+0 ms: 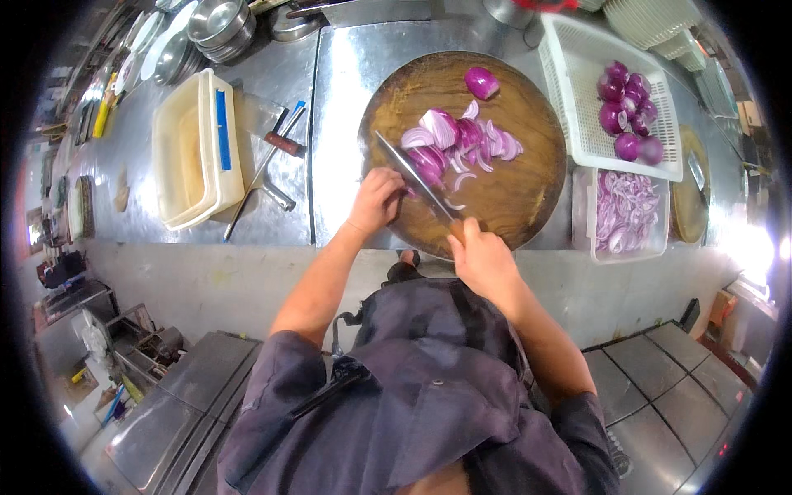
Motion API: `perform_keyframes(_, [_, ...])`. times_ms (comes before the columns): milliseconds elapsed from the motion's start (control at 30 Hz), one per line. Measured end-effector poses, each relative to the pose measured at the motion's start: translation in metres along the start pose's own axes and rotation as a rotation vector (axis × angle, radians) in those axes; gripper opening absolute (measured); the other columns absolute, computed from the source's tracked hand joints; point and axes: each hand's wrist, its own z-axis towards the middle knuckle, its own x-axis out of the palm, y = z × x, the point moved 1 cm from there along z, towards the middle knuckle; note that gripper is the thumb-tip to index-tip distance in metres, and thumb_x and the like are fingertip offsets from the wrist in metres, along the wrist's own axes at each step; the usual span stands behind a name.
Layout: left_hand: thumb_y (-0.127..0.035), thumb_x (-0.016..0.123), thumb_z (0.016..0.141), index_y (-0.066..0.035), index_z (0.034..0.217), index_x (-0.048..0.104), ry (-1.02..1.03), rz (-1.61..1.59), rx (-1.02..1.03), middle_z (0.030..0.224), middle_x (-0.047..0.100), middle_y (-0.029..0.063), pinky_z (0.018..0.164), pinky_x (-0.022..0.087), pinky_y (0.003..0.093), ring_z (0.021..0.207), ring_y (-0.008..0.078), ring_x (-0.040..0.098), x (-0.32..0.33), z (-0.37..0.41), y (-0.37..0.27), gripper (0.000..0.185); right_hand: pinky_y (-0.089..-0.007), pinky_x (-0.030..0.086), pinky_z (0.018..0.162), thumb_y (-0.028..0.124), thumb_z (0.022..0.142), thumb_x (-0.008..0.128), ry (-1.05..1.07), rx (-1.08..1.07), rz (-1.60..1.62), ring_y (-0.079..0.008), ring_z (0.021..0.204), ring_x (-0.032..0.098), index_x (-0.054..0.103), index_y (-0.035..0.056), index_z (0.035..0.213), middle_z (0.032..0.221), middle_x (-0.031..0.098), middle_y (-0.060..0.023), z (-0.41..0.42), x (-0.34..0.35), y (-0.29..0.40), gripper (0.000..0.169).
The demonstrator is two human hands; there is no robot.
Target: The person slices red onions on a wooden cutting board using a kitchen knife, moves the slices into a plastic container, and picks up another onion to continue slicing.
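Observation:
My right hand (pixel 486 257) grips the wooden handle of a kitchen knife (pixel 417 176), whose blade lies slantwise over the left part of a round wooden chopping board (pixel 532 185). My left hand (pixel 377 197) is at the board's left edge, fingers curled beside the blade; a bit of purple shows by its fingertips, but whether it holds a piece is hidden. To the right of the blade lie cut red onion pieces (pixel 439 129) and loose onion slices (pixel 504 143). A peeled red onion (pixel 481 83) sits near the board's far edge.
Right of the board, a white perforated basket (pixel 557 93) holds several peeled red onions (pixel 626 102); below it, a clear plastic tub (pixel 585 213) holds sliced onion (pixel 625 207). At left stand a cream plastic container (pixel 232 185) and a metal-handled tool (pixel 266 162). Metal bowls (pixel 219 28) stand farther back.

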Motion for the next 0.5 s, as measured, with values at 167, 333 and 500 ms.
perform_keyframes(167, [0.012,0.074,0.076,-0.004,0.102,0.07,0.005,-0.012,-0.006,0.111,0.072,0.0132,0.093,0.058,0.0456,0.107,0.0377,0.07,0.0,0.002,-0.004,0.031,-0.0632,0.058,0.08,0.035,0.11,0.059,-0.041,-0.01,0.099,-0.0584,0.086,0.071,0.051,-0.0034,0.122,0.09,0.074,-0.0339,0.004,0.03,-0.018,0.041])
perform_keyframes(333, [0.009,0.072,0.084,-0.004,0.102,0.07,-0.046,-0.022,-0.098,0.109,0.072,0.0137,0.093,0.058,0.043,0.107,0.0347,0.071,-0.011,0.01,-0.003,0.022,-0.0628,0.058,0.081,0.036,0.11,0.061,-0.056,0.004,0.081,-0.0562,0.087,0.072,0.052,-0.0012,0.123,0.089,0.074,-0.0323,-0.014,0.01,-0.019,0.04])
perform_keyframes(500, [-0.001,0.077,0.094,-0.001,0.122,0.066,-0.448,-0.361,-0.494,0.118,0.071,0.019,0.098,0.059,0.0383,0.11,0.0308,0.071,-0.048,0.089,0.036,0.031,-0.0606,0.06,0.075,0.036,0.108,0.063,0.023,-0.075,-0.046,-0.0508,0.081,0.075,0.054,0.0005,0.123,0.085,0.076,-0.0264,-0.043,-0.026,-0.036,0.04])
